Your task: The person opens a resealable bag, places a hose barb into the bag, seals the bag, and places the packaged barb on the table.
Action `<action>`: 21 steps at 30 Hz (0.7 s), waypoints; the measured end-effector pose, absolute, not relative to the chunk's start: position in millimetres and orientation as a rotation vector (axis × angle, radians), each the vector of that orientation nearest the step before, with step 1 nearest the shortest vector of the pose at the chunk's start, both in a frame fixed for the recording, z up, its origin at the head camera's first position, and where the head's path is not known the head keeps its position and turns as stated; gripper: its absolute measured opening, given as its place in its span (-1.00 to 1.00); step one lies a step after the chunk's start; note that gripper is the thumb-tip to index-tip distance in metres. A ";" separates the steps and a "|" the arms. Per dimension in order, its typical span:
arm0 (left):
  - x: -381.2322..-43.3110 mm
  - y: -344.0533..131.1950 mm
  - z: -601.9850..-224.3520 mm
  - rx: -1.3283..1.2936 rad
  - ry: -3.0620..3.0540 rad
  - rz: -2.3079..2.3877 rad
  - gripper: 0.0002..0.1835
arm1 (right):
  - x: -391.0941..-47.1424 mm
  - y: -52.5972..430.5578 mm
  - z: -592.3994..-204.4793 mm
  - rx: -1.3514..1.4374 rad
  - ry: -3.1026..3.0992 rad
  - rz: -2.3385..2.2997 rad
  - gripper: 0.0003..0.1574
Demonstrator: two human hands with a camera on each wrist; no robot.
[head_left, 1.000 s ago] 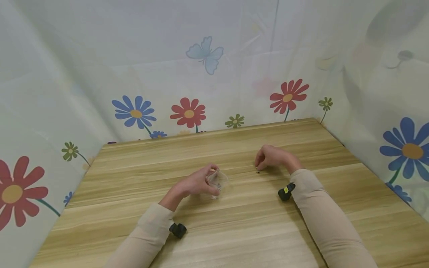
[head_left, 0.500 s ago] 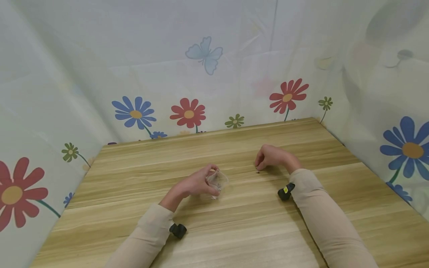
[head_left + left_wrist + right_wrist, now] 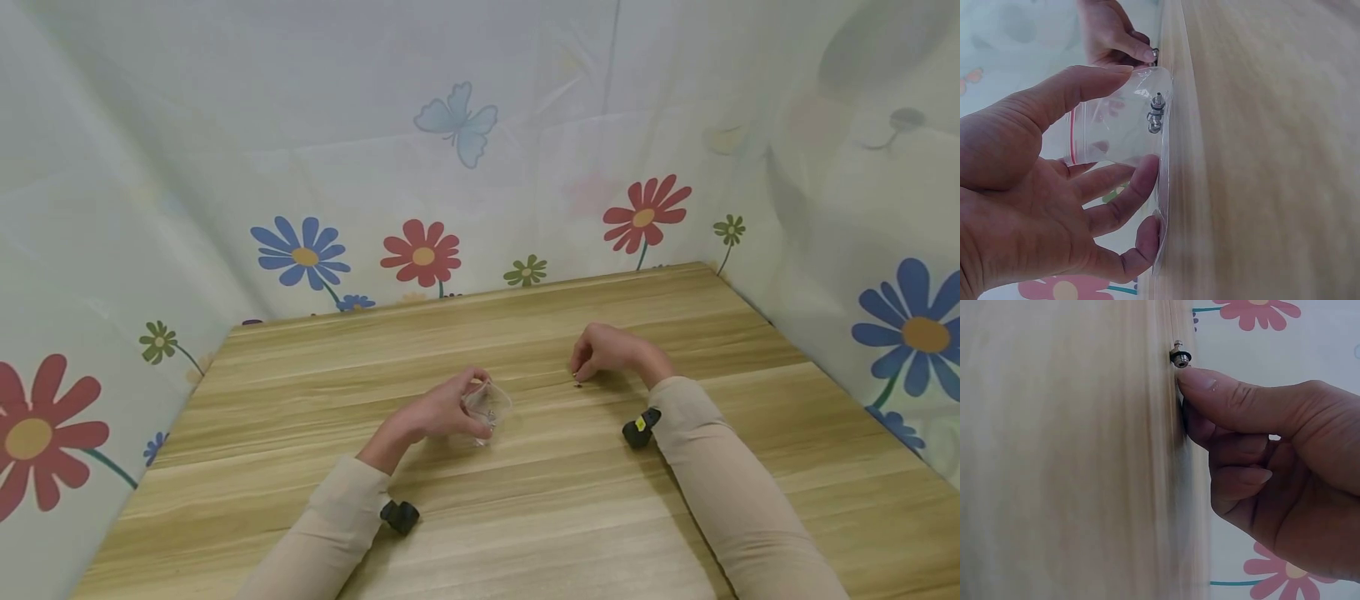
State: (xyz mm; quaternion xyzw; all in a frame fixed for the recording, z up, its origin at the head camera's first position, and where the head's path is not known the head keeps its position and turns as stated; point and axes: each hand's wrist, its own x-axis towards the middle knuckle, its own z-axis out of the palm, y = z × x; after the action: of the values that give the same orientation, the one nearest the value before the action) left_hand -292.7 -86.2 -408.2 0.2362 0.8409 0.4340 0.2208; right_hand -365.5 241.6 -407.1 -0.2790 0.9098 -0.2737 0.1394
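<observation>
My left hand point(image 3: 442, 408) holds a clear zip bag point(image 3: 1116, 134) on the table, thumb on one side and curled fingers on the other. A red line runs along the bag's mouth, which gapes. Inside lie small silvery metal fittings point(image 3: 1155, 114) with dark rings. To the right, my right hand point(image 3: 609, 350) is low over the table, its thumb and forefinger pinching a small metal fitting point(image 3: 1180, 356) with a black ring and a knobbed end. The forefinger's tip is mostly hidden behind the thumb in the right wrist view. The other fingers are curled in.
The wood-grain table point(image 3: 480, 517) reaches back to a pale curtain point(image 3: 360, 167) printed with flowers and a butterfly. Similar cloth hangs at both sides. A small black camera point(image 3: 401, 517) sits on the left wrist and another black camera point(image 3: 641, 427) on the right.
The small fitting at the right fingertips has risen slightly, with a dark speck now apart below it on the table. The left hand and bag have stayed in place.
</observation>
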 end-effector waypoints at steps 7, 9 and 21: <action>-292.7 -85.7 -407.9 0.649 2.324 1.197 -0.20 | -363.9 242.5 -402.5 -0.807 2.598 -0.811 -0.94; -292.7 -85.5 -407.7 0.654 2.317 1.203 -0.20 | -363.3 243.0 -401.1 -0.800 2.590 -0.826 -0.94; -292.8 -85.9 -408.5 0.649 2.310 1.205 -0.19 | -361.6 240.2 -396.9 -0.793 2.604 -0.864 -0.94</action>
State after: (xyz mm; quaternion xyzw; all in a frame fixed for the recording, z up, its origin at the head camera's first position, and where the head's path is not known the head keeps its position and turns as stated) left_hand -292.8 -85.9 -408.5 0.2356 0.8380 0.4372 0.2260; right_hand -361.6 240.2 -396.9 -0.2747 0.9025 -0.2996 0.1422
